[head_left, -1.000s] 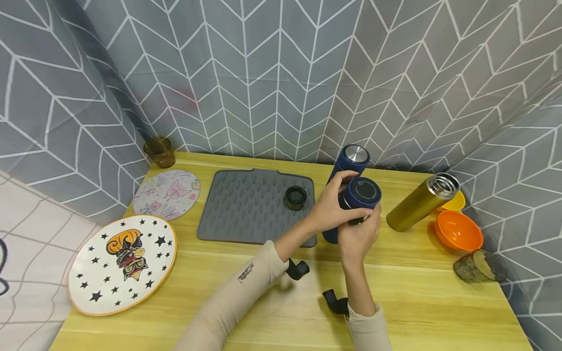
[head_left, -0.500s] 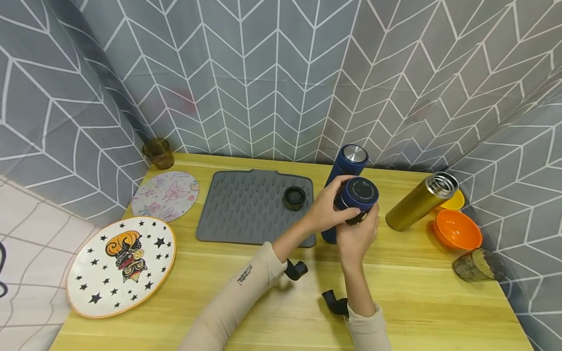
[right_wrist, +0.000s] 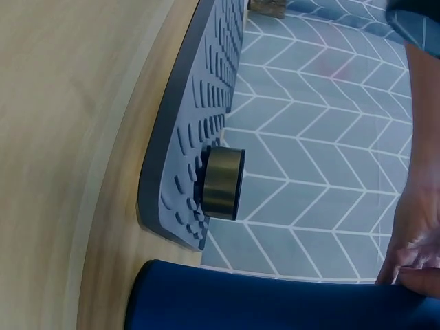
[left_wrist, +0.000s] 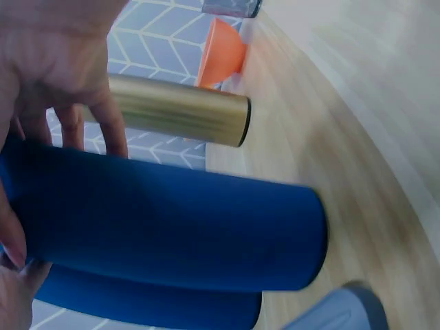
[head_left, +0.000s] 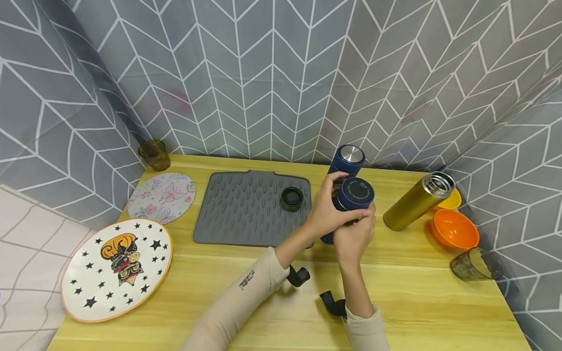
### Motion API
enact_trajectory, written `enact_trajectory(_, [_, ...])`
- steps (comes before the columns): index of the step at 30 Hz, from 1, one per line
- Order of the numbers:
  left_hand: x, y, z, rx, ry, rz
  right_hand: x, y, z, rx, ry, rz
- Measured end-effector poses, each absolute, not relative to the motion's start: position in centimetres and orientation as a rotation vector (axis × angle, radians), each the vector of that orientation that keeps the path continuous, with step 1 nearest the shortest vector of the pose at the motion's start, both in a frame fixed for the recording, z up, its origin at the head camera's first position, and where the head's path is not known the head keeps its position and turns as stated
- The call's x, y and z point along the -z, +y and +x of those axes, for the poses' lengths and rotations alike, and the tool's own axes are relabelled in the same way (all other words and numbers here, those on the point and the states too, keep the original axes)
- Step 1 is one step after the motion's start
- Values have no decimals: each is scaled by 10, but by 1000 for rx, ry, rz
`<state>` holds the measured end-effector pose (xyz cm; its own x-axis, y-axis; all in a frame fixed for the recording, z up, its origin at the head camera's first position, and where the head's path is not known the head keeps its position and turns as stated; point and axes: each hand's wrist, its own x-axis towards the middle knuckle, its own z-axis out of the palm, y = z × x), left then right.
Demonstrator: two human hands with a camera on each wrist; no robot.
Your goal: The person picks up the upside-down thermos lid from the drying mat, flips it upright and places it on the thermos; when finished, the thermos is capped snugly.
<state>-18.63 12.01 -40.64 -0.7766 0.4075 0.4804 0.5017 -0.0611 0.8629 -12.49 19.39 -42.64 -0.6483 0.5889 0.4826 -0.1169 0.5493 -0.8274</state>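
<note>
In the head view, both hands are round the upper part of a blue thermos flask (left_wrist: pixel 172 213), which stands upright on the table. My left hand (head_left: pixel 327 207) grips its blue, dark-topped upper end (head_left: pixel 357 192) from the left, thumb across the near side. My right hand (head_left: pixel 354 239) holds it just below, from the near side. Right behind it stands a second blue flask (head_left: pixel 351 155) with a silver-topped lid. To the right, an uncapped gold thermos flask (head_left: pixel 408 204) stands upright. A gold-sided cap (right_wrist: pixel 223 182) sits on the grey ridged mat (head_left: pixel 241 209).
An orange bowl (head_left: pixel 454 229), a yellow bowl (head_left: pixel 452 199) and a tipped-looking smoky glass (head_left: pixel 474 265) are at the right. On the left are a star-patterned plate (head_left: pixel 94 273), a round floral mat (head_left: pixel 162 195) and an amber glass (head_left: pixel 154 155). Patterned curtains (head_left: pixel 246 73) close in the table.
My left thumb drew back half a second ago and now reaches forward across the flask again. My right hand stays round the flask. The head view has shifted slightly.
</note>
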Motion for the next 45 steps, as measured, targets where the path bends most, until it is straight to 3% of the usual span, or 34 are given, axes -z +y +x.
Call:
enact_trajectory(11, [405, 120, -186, 1974, -2043, -1112, 426, 194, -124, -1155, -2004, -358])
enact_trajectory(18, [406, 122, -183, 1803, -2043, -954, 425, 194, -127, -1145, -1993, -353])
enact_trajectory(23, [405, 119, -185, 1884, -1971, -1092, 425, 195, -126, -1142, -1985, -303])
enact_trajectory(45, [407, 120, -184, 1790, -1961, -1076, 425, 195, -126, -1167, -2007, -315])
